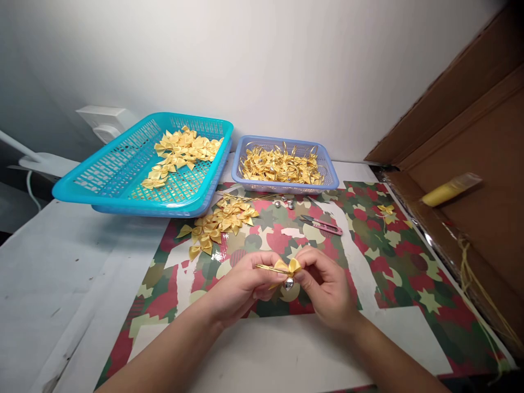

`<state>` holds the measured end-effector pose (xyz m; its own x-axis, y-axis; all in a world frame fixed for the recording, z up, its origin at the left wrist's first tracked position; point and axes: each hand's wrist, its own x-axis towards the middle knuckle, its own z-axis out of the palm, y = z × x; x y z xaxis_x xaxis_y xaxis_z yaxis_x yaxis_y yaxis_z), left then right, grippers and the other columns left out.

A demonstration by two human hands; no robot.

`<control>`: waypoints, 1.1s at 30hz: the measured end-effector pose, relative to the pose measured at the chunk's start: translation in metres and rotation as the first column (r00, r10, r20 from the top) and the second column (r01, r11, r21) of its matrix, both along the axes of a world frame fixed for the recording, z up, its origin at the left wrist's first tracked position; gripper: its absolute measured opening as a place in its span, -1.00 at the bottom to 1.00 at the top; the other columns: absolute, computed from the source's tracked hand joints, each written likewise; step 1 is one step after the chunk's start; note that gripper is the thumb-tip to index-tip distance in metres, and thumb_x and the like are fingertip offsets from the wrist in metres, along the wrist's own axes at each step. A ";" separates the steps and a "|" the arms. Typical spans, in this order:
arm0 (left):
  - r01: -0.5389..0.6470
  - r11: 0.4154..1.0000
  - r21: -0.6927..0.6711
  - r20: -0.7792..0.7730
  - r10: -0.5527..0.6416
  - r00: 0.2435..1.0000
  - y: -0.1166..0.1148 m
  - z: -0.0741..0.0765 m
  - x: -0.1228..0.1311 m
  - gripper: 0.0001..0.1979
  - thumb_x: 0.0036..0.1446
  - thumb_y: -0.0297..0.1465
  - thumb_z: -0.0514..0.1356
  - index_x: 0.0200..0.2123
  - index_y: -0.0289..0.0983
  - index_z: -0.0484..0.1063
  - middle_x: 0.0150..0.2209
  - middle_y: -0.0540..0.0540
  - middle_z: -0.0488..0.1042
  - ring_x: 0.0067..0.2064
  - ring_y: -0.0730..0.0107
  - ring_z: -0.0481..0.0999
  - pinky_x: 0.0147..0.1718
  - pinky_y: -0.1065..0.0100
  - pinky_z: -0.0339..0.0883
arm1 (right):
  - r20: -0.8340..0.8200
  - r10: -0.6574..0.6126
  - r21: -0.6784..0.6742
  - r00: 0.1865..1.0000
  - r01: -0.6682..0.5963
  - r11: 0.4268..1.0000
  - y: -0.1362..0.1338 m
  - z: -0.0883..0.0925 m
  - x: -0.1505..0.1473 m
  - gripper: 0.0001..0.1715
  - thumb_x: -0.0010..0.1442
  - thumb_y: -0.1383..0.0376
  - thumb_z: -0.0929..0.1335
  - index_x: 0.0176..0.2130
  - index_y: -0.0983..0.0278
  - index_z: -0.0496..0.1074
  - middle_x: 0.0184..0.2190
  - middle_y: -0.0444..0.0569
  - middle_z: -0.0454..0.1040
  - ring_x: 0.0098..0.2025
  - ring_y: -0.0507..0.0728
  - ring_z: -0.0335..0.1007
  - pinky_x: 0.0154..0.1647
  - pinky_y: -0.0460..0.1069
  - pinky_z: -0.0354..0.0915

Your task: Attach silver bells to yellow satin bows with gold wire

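Note:
Between my two hands is a yellow ribbon bow point(293, 266) with a silver jingle bell point(289, 283) hanging just below it. A gold wire tie point(268, 268) sticks out to the left of the bow. My left hand point(256, 275) pinches the bow's left side together with the gold tie. On the other side, my right hand point(327, 281) has thumb and forefinger closed on the bow's right loop. Past my hands lies a loose pile of yellow bows point(223, 221).
A turquoise basket point(118, 199) of bows stands back left, stacked on a blue one. Finished-looking bows with ties fill a lavender basket point(286, 188). Pink thread snips point(327, 226), silver bells point(290, 204) and gold ties point(254, 197) lie behind my hands. Cardboard point(458, 125) borders the right.

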<state>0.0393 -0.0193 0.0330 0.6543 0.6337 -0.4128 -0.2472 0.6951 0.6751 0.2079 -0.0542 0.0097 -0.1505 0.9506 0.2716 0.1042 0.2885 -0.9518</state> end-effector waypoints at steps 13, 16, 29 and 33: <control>0.145 0.983 -0.116 0.113 -0.132 0.985 0.001 -0.010 -0.006 -0.73 -0.11 -0.38 0.35 -0.54 -0.31 0.27 -0.66 0.18 0.04 -0.66 0.71 -0.10 -0.63 0.50 -0.24 | -0.130 0.155 -0.055 0.979 -0.163 0.985 0.008 0.000 0.003 -0.78 0.29 0.18 0.33 -0.37 0.22 0.39 -0.44 -0.12 0.34 -0.41 0.02 0.25 -0.38 -0.07 0.22; 0.176 0.972 -0.158 0.119 -0.158 0.980 0.002 -0.009 -0.006 -0.72 -0.10 -0.38 0.35 -0.54 -0.31 0.26 -0.65 0.19 0.01 -0.66 0.72 -0.12 -0.63 0.50 -0.24 | -0.139 0.158 -0.040 0.978 -0.164 0.986 0.009 -0.001 0.003 -0.77 0.28 0.17 0.33 -0.38 0.23 0.39 -0.45 -0.12 0.33 -0.42 0.02 0.25 -0.39 -0.07 0.23; 0.156 0.980 -0.122 0.084 -0.146 0.986 0.000 -0.006 -0.006 -0.74 -0.09 -0.38 0.33 -0.54 -0.32 0.28 -0.64 0.16 0.07 -0.65 0.71 -0.10 -0.61 0.48 -0.26 | -0.028 0.139 0.025 0.990 -0.138 0.990 0.009 -0.001 0.007 -0.81 0.30 0.24 0.31 -0.37 0.22 0.38 -0.47 -0.13 0.34 -0.42 0.03 0.26 -0.40 -0.06 0.22; 0.115 0.990 -0.080 0.052 -0.112 0.992 0.001 -0.007 -0.006 -0.76 -0.09 -0.39 0.33 -0.54 -0.32 0.29 -0.66 0.17 0.07 -0.65 0.70 -0.09 -0.62 0.47 -0.26 | 0.049 0.107 0.043 0.993 -0.109 0.993 0.008 0.000 0.010 -0.82 0.30 0.26 0.30 -0.37 0.22 0.37 -0.47 -0.10 0.37 -0.40 0.07 0.28 -0.40 -0.02 0.24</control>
<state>0.0332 -0.0185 0.0261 0.7401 0.5191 -0.4275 -0.1939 0.7734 0.6036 0.2180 -0.0459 0.0102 -0.2646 0.9148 0.3050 0.1136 0.3437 -0.9322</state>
